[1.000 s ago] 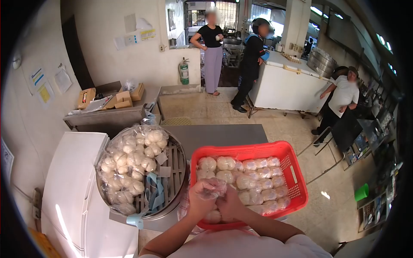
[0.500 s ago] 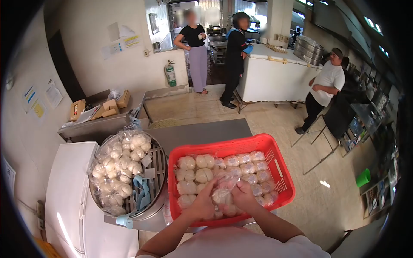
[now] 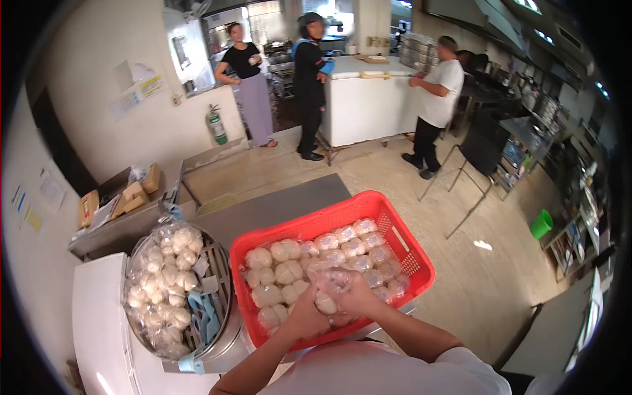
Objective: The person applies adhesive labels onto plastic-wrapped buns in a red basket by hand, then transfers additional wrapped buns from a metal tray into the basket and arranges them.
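Note:
Over the near side of the red plastic basket, both hands grip a clear plastic bag of white buns. My left hand is closed round its lower left side, and my right hand pinches the gathered plastic from the right. How many buns are inside I cannot make out. Packed in rows in the basket lie bagged white buns, plain at left, and labelled buns at right. My forearms and hands hide the near rows.
Left of the basket stands a round metal steamer holding bagged buns and a light-blue strap. The steel table extends behind. Across the floor, three people stand near a white chest freezer; a black chair is at right.
The view has swung right. My right hand has closed over the bag's top, bunching the plastic. The person in the white shirt has turned toward the freezer.

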`<state>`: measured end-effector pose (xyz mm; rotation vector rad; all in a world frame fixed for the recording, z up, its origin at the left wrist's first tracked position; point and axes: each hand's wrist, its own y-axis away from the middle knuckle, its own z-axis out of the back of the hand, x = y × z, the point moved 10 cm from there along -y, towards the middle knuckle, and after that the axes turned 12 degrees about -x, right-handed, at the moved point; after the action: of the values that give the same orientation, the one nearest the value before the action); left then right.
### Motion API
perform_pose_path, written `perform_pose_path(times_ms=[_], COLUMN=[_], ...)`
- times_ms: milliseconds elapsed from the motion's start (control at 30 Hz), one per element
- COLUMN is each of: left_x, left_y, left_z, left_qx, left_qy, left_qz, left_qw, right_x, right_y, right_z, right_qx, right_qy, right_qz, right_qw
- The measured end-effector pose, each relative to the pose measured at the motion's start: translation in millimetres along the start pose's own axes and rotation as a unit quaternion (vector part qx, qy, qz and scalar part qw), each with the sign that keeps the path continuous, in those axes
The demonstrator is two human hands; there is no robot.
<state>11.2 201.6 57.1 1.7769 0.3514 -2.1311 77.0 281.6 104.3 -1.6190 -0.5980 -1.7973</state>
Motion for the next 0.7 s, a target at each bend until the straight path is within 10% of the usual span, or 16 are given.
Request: perform_pose_path(times_ms=[267, 433, 467, 700], left_x=[-57.7, -6.6, -2.6, 18.5], left_y=[-46.7, -54.6, -47.9, -33.0], left_z=[-35.7, -70.4, -77.5, -90.4], left_qx=[0.089, 0.17, 0.183, 0.225], left_qy=[0.063, 0.105, 0.1, 0.128], left_qz=[-0.095, -0.016, -0.038, -0.034], left_qw=[0.989, 0.98, 0.977, 0.965], right_x=[20.8, -12.4, -13.3, -41.4], right_y=[36.2, 70.1, 74.2, 88.5], right_z=[61.1, 74.1, 78.2, 75.4], right_qx=[-0.233, -0.214, -0.276, -0.357], right_qy=[0.097, 0.031, 0.114, 0.203], right_qz=[0.18, -0.096, 0.043, -0.01], right_qw=[0.951, 0.972, 0.953, 0.912])
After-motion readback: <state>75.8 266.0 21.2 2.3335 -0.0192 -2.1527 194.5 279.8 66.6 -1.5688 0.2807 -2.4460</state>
